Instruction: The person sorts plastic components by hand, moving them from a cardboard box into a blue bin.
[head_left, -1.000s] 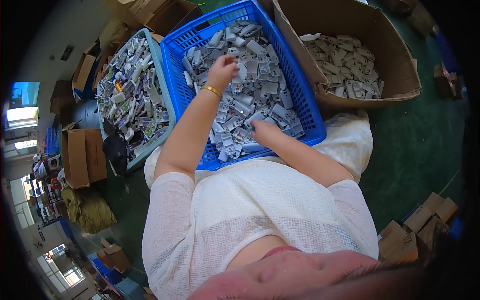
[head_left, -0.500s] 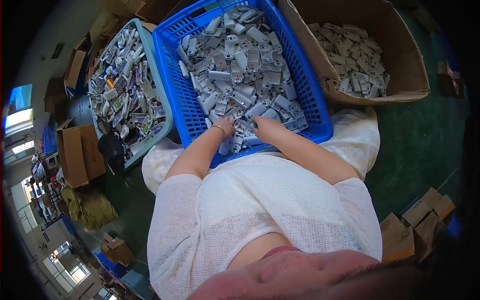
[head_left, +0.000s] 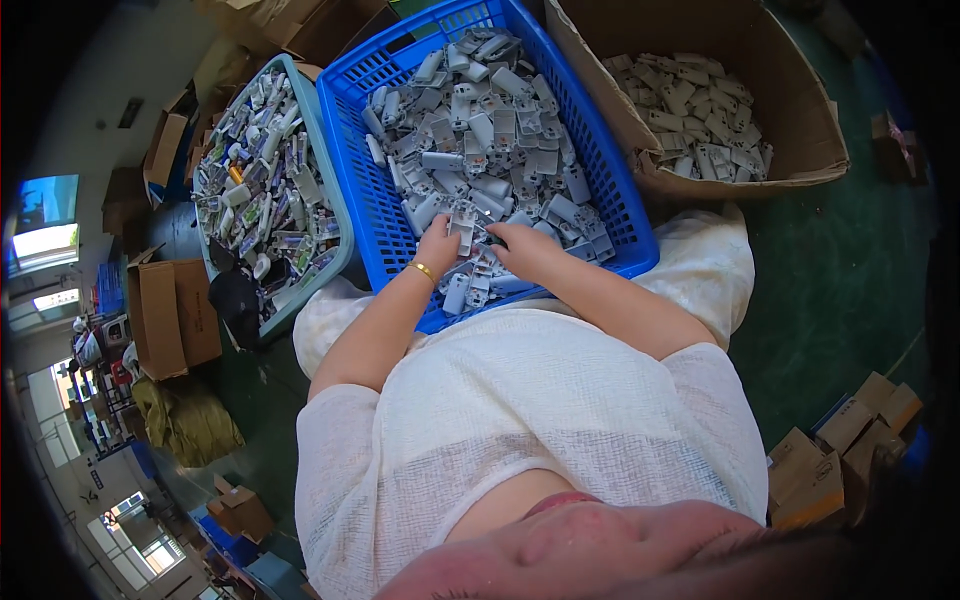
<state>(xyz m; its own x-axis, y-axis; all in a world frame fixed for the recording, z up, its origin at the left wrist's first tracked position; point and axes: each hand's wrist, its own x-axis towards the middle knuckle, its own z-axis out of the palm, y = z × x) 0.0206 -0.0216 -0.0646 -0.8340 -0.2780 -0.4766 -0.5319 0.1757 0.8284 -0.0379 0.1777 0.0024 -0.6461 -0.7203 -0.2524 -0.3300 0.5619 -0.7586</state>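
My left hand [head_left: 438, 248], with a gold bangle at the wrist, is closed on the edge of a white plastic housing [head_left: 462, 222] whose open, compartmented side faces up. It is held over the near part of a blue slatted basket [head_left: 633, 225] filled with loose white and grey plastic housings [head_left: 490, 130]. Close to the right of the held piece, my right hand [head_left: 524, 252] has its thumb and fingers pinched together. Something small and dark shows at those fingertips, too small to name.
Left of the basket stands a pale green tub [head_left: 345, 225] of mixed plastic parts, with a black object [head_left: 236, 303] at its near edge. A cardboard box [head_left: 800, 150] on the right holds white plastic pieces. More cartons [head_left: 172, 315] stand at the left, and folded cardboard [head_left: 810, 480] lies at lower right.
My left hand has risen slightly from the pile with a white plastic housing in it. My right hand has shifted a little up and left beside it.
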